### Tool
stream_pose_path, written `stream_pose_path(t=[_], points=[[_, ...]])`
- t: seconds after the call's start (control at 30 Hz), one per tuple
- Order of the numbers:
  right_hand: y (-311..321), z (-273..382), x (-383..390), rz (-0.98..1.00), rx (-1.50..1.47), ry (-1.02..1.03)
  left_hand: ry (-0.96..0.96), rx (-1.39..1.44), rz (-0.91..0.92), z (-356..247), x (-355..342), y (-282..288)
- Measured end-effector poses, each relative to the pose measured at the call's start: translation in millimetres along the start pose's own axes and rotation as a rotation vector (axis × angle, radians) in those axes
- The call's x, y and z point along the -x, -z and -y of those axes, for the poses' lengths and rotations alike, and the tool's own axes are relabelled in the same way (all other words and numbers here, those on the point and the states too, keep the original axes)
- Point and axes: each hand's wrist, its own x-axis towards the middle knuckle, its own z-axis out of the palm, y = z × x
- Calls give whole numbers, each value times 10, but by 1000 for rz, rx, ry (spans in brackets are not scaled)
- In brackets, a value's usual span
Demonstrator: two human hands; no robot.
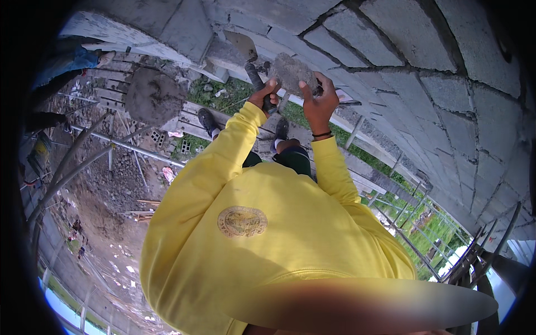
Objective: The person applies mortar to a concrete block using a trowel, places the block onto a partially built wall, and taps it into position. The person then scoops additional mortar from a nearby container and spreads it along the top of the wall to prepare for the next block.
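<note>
My left hand (264, 96) is closed around the dark handle of a trowel (243, 47), whose pointed metal blade tilts up and away toward the wall. In my right hand (321, 106) is a rough grey chunk of block (292, 73), gripped at its right end with the thumb on the near side. The chunk is beside the trowel handle, close to the block wall (391, 39). Some of my right fingers are hidden behind the chunk.
A heap of wet mortar (153, 96) lies on planks at the left. Metal scaffold pipes (134, 147) cross below it. My feet stand on a narrow plank walkway (223, 118), high above rubble. Another person's arm (103, 58) shows at the far left.
</note>
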Motion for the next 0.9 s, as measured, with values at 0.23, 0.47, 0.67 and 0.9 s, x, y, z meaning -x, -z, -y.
stream_pose_path(t=[0.23, 0.47, 0.67, 0.9], points=[[-91, 99, 297, 26, -24, 127, 123, -317, -96, -98, 109, -14], [-100, -64, 412, 301, -489, -394, 116, -550, -107, -169, 164, 44], [44, -384, 420, 375, -844, -849, 129, -441, -161, -511, 291, 162], [241, -382, 106, 694, -93, -555, 390, -694, -373, -728, 262, 340]])
